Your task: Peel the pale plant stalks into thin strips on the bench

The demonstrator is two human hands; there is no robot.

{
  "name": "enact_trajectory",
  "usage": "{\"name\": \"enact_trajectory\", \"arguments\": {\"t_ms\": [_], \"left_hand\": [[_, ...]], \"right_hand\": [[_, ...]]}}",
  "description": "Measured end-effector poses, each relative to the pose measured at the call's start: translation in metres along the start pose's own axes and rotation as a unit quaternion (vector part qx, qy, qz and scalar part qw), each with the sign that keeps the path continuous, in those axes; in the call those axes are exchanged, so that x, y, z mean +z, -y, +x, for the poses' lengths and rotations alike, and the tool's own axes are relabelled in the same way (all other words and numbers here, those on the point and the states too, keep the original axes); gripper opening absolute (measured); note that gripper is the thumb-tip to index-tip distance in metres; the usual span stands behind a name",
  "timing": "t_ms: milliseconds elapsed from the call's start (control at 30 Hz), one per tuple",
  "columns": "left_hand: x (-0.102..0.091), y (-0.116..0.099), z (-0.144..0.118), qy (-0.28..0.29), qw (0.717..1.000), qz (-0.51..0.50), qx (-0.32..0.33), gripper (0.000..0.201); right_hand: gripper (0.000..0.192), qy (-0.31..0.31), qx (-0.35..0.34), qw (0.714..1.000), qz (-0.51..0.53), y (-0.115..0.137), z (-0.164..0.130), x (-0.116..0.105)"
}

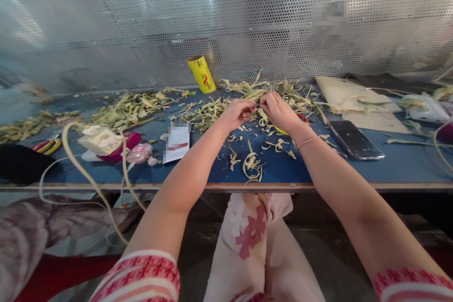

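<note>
My left hand (239, 112) and my right hand (279, 111) meet over the middle of the blue table (389, 165), fingertips pinched together on a thin pale plant strip (258, 106). Around them lies a pile of dry pale-green leaf strips (208, 112). Curled trimmings (252, 164) are scattered on the table just in front of my hands. A yellow and red object (300, 117) is mostly hidden under my right hand. A thin bracelet sits on my right wrist.
A yellow roll (201, 74) leans against the perforated metal wall. A black phone (354, 139) lies right of my right arm, near tan cardboard sheets (348, 96). On the left are a white card (177, 142), a pink case (122, 144), scissors (47, 145) and white cords.
</note>
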State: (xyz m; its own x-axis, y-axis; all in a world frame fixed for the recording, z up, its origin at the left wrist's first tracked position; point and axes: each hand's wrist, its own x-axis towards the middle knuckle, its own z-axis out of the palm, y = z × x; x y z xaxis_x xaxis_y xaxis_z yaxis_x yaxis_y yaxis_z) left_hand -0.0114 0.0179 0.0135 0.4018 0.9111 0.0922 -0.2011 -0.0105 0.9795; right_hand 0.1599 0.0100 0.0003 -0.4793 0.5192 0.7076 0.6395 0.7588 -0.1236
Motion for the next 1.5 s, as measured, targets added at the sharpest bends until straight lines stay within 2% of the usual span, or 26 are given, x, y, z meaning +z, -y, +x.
{"name": "enact_trajectory", "arguments": {"t_ms": [167, 367, 733, 933, 1067, 1167, 1267, 1400, 1500], "left_hand": [[0.002, 0.0, -0.002, -0.02, 0.999, 0.023, 0.036, 0.006], [0.0, 0.001, -0.001, -0.021, 0.996, 0.053, 0.063, 0.012], [-0.004, 0.003, 0.0, 0.006, 0.991, 0.118, 0.063, 0.013], [-0.004, 0.005, 0.0, 0.029, 0.977, 0.171, 0.121, 0.012], [-0.006, 0.007, 0.001, 0.011, 0.962, 0.233, 0.146, 0.011], [-0.007, 0.008, 0.001, -0.004, 0.948, 0.278, 0.153, 0.007], [-0.006, 0.009, 0.001, -0.025, 0.94, 0.304, 0.152, 0.004], [-0.001, 0.011, -0.001, -0.053, 0.924, 0.34, 0.164, 0.007], [0.002, 0.014, -0.001, -0.064, 0.919, 0.351, 0.168, 0.01]], "right_hand": [[0.016, -0.015, 0.002, 1.0, 0.008, 0.0, 0.0, 0.002], [0.014, -0.024, -0.003, 0.999, 0.022, -0.001, 0.0, 0.001], [0.012, -0.013, 0.006, 0.999, 0.033, -0.003, 0.001, 0.0], [0.011, -0.021, 0.011, 0.999, 0.036, -0.003, 0.0, 0.0], [0.009, -0.019, 0.027, 0.998, 0.055, -0.005, -0.002, 0.001], [0.007, -0.01, 0.054, 0.994, 0.09, -0.002, -0.002, 0.001], [0.007, -0.001, 0.111, 0.984, 0.136, 0.003, 0.0, 0.001], [0.013, 0.004, 0.179, 0.969, 0.171, 0.009, 0.003, 0.001], [0.011, 0.005, 0.204, 0.962, 0.18, 0.012, 0.004, 0.004]]}}
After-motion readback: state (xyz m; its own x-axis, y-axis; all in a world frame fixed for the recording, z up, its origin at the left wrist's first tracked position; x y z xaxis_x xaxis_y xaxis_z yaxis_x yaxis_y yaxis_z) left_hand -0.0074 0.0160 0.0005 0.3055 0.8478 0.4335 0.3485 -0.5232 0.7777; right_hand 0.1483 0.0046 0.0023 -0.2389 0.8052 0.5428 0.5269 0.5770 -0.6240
